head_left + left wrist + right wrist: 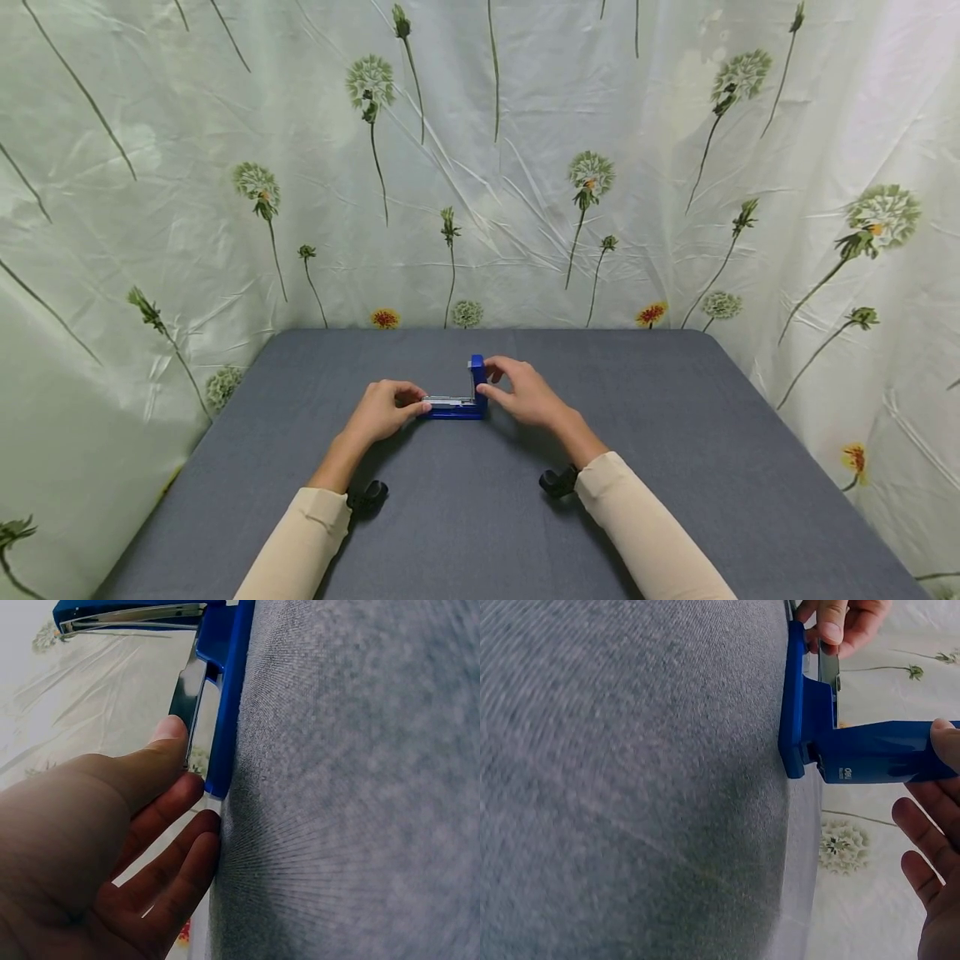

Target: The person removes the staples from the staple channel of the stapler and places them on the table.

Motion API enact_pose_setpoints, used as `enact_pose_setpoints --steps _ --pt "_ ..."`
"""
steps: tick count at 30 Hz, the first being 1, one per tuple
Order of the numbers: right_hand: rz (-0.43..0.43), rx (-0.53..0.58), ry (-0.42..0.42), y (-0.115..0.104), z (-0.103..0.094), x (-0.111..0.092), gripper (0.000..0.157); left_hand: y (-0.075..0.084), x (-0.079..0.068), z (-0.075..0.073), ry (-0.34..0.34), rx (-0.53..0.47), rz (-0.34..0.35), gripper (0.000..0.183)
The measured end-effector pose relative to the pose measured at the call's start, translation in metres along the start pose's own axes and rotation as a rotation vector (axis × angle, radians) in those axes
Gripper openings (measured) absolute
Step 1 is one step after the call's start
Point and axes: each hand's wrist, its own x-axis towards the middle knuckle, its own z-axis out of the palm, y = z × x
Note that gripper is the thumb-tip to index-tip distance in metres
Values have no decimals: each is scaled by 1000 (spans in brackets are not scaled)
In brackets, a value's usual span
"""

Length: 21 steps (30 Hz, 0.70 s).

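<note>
A blue stapler (459, 414) stands near the middle of the tabletop (480, 517), its base flat on the grey surface. Its cover (478, 383) is swung up, standing roughly upright at the right end of the base. The magazine (448, 402), a long metal channel that serves as the stapler's container, lies over the base, with a gap between them towards the free end; whether staples sit in it cannot be made out. A metal strip runs along the cover's inner side, and small white lettering marks its outer face near the hinge.

The left hand (384, 408) has its grip clamped on the magazine's free end, thumb on top and forefinger below, the other fingers beside the base. The right hand (528, 394) has its grip clamped on the upper part of the cover, thumb on one side, fingers on the other. Behind hangs a flowered curtain (517, 200).
</note>
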Motion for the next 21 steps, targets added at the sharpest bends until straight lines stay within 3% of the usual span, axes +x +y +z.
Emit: enact_pose_setpoints --steps 21 --pt "65 61 5 19 -10 -18 22 -1 0 0 5 21 8 19"
